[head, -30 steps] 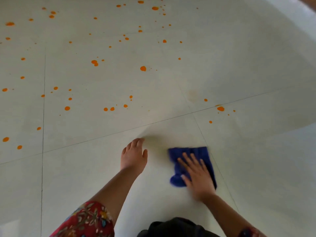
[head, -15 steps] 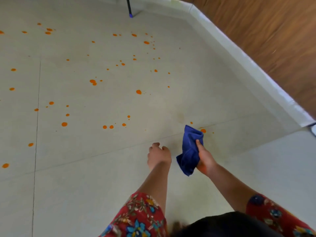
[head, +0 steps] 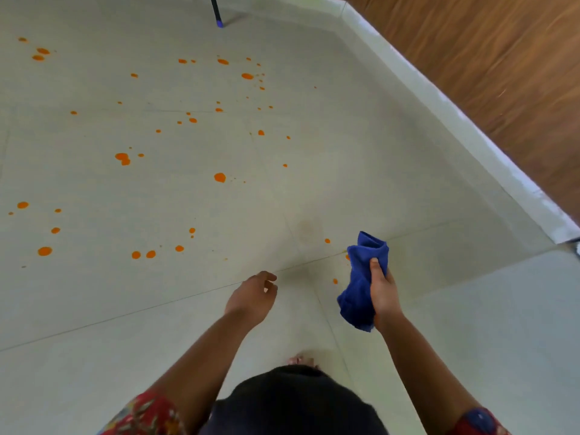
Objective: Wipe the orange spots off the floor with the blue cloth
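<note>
Right hand [head: 383, 293] grips bunched blue cloth [head: 361, 277] above floor [head: 408, 152]; left hand [head: 252, 293] empty, fingers curled; orange spots [head: 219, 177] far left.

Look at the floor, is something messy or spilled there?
Yes. Orange spots are splattered across the pale floor, mostly ahead and to the left. A few sit by the bunched blue cloth in the right hand.

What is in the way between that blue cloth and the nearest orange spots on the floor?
Nothing visible. The right hand holds the bunched blue cloth above the floor, and the nearest orange spots lie on bare tile just beside it. The left hand hangs empty, off to the side.
</note>
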`<state>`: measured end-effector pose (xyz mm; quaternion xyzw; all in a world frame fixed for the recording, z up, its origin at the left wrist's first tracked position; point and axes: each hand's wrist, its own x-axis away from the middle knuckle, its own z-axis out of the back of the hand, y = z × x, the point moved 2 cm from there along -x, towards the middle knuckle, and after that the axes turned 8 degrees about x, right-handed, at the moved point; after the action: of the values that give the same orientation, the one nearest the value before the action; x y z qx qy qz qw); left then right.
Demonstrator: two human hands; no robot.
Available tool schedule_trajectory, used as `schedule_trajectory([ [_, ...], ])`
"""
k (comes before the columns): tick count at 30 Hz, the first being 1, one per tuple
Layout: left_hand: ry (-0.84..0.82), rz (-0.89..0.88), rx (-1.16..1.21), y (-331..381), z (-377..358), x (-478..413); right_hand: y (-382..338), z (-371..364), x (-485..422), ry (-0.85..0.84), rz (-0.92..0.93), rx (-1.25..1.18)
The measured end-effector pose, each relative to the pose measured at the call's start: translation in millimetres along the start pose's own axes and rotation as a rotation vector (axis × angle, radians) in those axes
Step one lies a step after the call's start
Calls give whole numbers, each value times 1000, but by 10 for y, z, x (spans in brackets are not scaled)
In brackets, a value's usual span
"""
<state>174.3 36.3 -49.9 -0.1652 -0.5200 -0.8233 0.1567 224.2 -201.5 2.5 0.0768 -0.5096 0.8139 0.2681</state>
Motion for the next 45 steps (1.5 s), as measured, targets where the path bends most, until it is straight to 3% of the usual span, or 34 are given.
schedule_trajectory([
  [3, -70, -34, -13, 4, -214, -199, 181, -92, -350, 8, 151, 243],
  [5, -104, -41, -33, 30, -345, -304, 400, -326, -542, -110, 170, 652],
  [7, -120, -53, -51, 14, -372, -299, 627, -561, -589, -153, 310, 1068],
  [10, -95, -36, -108, 35, -403, -418, 853, -729, -743, -138, 428, 1248],
  [13, -53, -29, -188, 56, -385, -532, 923, -775, -784, -180, 425, 1269],
  [17, -33, -75, -247, 46, -493, -703, 1360, -272, -724, -263, 645, 1258],
  [20, -45, -125, -313, 22, -611, -782, 1430, 139, -1001, -115, 447, 1199],
  [22, -59, -181, -397, 44, -692, -829, 1245, -29, -1198, -19, 308, 1171],
  [27, -101, -282, -484, 249, -913, -973, 1142, -258, -933, -246, 429, 1180],
  [28, -102, -294, -490, 259, -915, -1001, 1218, -88, -897, -253, 390, 1184],
  [32, -130, -293, -509, 194, -959, -1019, 1380, 631, -1292, 12, -6, 1152],
  [34, -116, -282, -508, 122, -955, -1011, 1222, 683, -1742, 82, -105, 1061],
  [37, -59, -258, -502, 46, -894, -1012, 794, 347, -2369, 121, 21, 1020],
  [39, -9, -249, -504, 27, -826, -1034, 595, -39, -2437, 75, 247, 1079],
  [42, -1, -241, -513, 3, -743, -1068, 797, -346, -1789, -150, 669, 1118],
  [44, -4, -231, -534, -59, -715, -1083, 1140, -76, -1349, -255, 753, 1095],
  [45, -10, -231, -562, -89, -718, -1089, 1270, 149, -1320, -216, 725, 1069],
])
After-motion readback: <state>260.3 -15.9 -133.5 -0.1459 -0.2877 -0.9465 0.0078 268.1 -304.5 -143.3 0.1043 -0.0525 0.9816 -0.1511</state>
